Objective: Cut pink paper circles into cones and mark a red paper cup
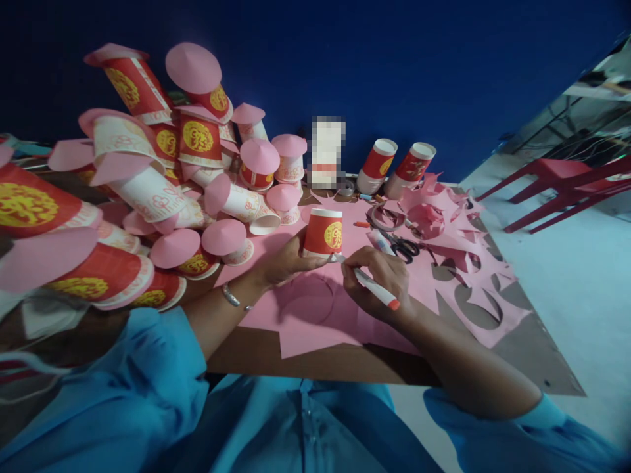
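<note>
My left hand (288, 257) is wrapped round a red paper cup (323, 231) with a gold emblem, held above the pink paper (266, 302). The cup's white rim is at its lower end in my hand. In my right hand (378, 281) is a white marker pen (371, 288) with an orange-red end. Its tip meets the cup near the lower white band; whether it leaves a mark there is too small to tell. Right of my right hand lie black-handled scissors (407, 248) and a white tube (380, 242).
Many cups with pink paper cones (224, 236) are heaped at the left. Two stacks of paper cups (377, 164) stand at the back. Cut pink scraps (486, 309) cover the table's right side, near a tape roll (387, 217). A red stool (552, 180) stands beyond.
</note>
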`<state>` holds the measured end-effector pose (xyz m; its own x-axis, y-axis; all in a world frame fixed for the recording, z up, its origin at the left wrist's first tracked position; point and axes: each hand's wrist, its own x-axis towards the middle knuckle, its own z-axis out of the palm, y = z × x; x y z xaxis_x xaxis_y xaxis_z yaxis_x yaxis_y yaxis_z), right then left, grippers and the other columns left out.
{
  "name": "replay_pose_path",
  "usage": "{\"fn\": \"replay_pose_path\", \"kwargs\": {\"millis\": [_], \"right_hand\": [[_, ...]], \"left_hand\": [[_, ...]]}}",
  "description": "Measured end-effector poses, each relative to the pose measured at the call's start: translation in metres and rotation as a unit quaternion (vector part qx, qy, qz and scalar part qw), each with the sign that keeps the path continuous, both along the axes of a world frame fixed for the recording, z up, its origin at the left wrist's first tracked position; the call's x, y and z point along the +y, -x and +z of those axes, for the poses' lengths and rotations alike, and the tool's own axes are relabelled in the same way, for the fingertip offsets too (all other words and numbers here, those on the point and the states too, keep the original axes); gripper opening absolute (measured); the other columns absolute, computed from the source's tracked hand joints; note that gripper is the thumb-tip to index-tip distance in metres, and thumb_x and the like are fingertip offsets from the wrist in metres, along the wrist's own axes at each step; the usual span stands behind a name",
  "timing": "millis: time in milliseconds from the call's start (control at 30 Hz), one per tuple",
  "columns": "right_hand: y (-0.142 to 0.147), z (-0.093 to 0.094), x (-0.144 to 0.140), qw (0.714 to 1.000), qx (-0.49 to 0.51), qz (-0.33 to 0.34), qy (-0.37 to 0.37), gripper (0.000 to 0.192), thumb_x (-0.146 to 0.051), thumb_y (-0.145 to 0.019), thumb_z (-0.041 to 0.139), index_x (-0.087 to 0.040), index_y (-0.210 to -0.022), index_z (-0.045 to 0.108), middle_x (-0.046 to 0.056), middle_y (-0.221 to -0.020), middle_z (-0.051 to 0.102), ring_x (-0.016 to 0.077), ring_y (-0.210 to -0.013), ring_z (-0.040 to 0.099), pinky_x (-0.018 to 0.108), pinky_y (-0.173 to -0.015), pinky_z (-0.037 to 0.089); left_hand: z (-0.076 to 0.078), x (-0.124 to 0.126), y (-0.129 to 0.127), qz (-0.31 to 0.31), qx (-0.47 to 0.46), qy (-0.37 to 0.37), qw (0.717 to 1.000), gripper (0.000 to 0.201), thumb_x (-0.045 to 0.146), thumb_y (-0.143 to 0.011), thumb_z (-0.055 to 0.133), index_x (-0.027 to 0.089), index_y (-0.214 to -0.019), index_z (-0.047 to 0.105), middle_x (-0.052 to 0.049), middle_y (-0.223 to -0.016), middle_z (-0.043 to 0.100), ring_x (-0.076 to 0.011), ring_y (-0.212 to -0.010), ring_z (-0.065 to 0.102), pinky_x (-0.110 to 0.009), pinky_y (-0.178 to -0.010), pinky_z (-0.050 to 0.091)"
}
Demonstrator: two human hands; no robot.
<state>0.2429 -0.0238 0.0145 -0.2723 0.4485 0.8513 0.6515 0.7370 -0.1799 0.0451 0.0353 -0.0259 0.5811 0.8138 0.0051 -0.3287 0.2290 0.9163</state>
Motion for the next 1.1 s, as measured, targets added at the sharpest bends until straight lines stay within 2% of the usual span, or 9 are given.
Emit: {"fn": "replay_pose_path", "kwargs": {"millis": [333, 533, 700, 767, 800, 867, 900, 1000, 1100], "right_hand": [[0.001, 0.002, 0.0, 1.0, 0.002, 0.015, 0.0, 0.021, -0.004, -0.089, 0.06, -0.025, -0.088, 0.057, -0.005, -0.067, 0.069, 0.0118, -0.053, 0.065, 0.024, -0.053, 0.048], [-0.011, 0.002, -0.001, 0.998, 0.055, 0.042, 0.0, 0.009, -0.021, -0.101, 0.065, -0.025, -0.109, 0.063, 0.002, -0.085, 0.077, 0.0176, -0.072, 0.075, 0.031, -0.064, 0.06], [-0.017, -0.01, 0.012, 0.986, 0.134, 0.04, 0.088, 0.02, -0.02, -0.109, 0.053, -0.025, -0.125, 0.064, 0.001, -0.086, 0.076, 0.0138, -0.063, 0.07, 0.03, -0.063, 0.061], [-0.019, -0.016, 0.021, 0.978, 0.15, 0.058, 0.136, 0.027, -0.031, -0.109, 0.059, -0.025, -0.134, 0.058, 0.009, -0.11, 0.078, 0.0186, -0.085, 0.078, 0.035, -0.075, 0.066], [-0.021, -0.02, 0.026, 0.975, 0.144, 0.07, 0.151, 0.042, -0.039, -0.105, 0.066, -0.025, -0.142, 0.053, 0.015, -0.127, 0.075, 0.0239, -0.104, 0.079, 0.041, -0.086, 0.067], [-0.022, -0.025, 0.033, 0.975, 0.11, 0.091, 0.171, 0.077, -0.05, -0.094, 0.079, -0.026, -0.156, 0.038, 0.022, -0.153, 0.06, 0.0336, -0.137, 0.066, 0.053, -0.108, 0.061], [-0.023, -0.028, 0.036, 0.975, 0.09, 0.1, 0.176, 0.09, -0.052, -0.09, 0.083, -0.026, -0.161, 0.032, 0.023, -0.16, 0.054, 0.0361, -0.147, 0.058, 0.057, -0.116, 0.056], [-0.024, -0.031, 0.038, 0.975, 0.056, 0.12, 0.178, 0.098, -0.052, -0.091, 0.082, -0.026, -0.165, 0.024, 0.023, -0.166, 0.046, 0.0374, -0.156, 0.047, 0.062, -0.125, 0.046], [-0.023, -0.029, 0.036, 0.978, 0.061, 0.116, 0.165, 0.093, -0.05, -0.094, 0.079, -0.027, -0.166, 0.024, 0.022, -0.167, 0.045, 0.0372, -0.157, 0.045, 0.062, -0.124, 0.048]], "left_hand": [[0.007, -0.002, -0.003, -0.004, 0.04, -0.017, 0.999, 0.064, 0.03, -0.074, 0.095, 0.019, -0.128, 0.061, -0.011, -0.118, 0.078, -0.0274, -0.112, 0.074, -0.044, -0.103, 0.054], [0.001, 0.001, 0.0, -0.001, -0.019, 0.003, 1.0, 0.077, 0.029, -0.073, 0.093, 0.023, -0.141, 0.058, -0.01, -0.117, 0.079, -0.0293, -0.116, 0.074, -0.045, -0.106, 0.054], [0.01, 0.0, 0.002, 0.003, -0.079, 0.044, 0.996, 0.086, 0.029, -0.074, 0.09, 0.03, -0.151, 0.05, -0.006, -0.115, 0.08, -0.0271, -0.108, 0.078, -0.05, -0.11, 0.054], [0.014, -0.001, 0.001, 0.012, -0.095, 0.047, 0.994, 0.086, 0.031, -0.076, 0.088, 0.031, -0.152, 0.048, -0.006, -0.116, 0.079, -0.0277, -0.11, 0.078, -0.051, -0.111, 0.054], [0.016, -0.001, 0.001, 0.014, -0.098, 0.05, 0.994, 0.086, 0.032, -0.077, 0.088, 0.031, -0.153, 0.048, -0.005, -0.116, 0.079, -0.0283, -0.11, 0.078, -0.052, -0.111, 0.054], [0.019, -0.002, 0.001, 0.012, -0.101, 0.054, 0.993, 0.084, 0.036, -0.077, 0.087, 0.031, -0.152, 0.05, -0.005, -0.117, 0.078, -0.0296, -0.11, 0.078, -0.054, -0.112, 0.054], [0.019, -0.002, 0.002, 0.007, -0.101, 0.055, 0.993, 0.083, 0.036, -0.077, 0.087, 0.032, -0.151, 0.05, -0.005, -0.118, 0.077, -0.0304, -0.111, 0.078, -0.054, -0.111, 0.054], [0.019, -0.003, 0.002, -0.018, -0.099, 0.054, 0.993, 0.081, 0.036, -0.077, 0.086, 0.031, -0.15, 0.052, -0.007, -0.124, 0.076, -0.0331, -0.117, 0.076, -0.055, -0.111, 0.055], [0.016, -0.003, 0.003, -0.046, -0.092, 0.055, 0.993, 0.08, 0.033, -0.078, 0.086, 0.029, -0.151, 0.053, -0.01, -0.13, 0.075, -0.0351, -0.126, 0.072, -0.053, -0.113, 0.054]]}}
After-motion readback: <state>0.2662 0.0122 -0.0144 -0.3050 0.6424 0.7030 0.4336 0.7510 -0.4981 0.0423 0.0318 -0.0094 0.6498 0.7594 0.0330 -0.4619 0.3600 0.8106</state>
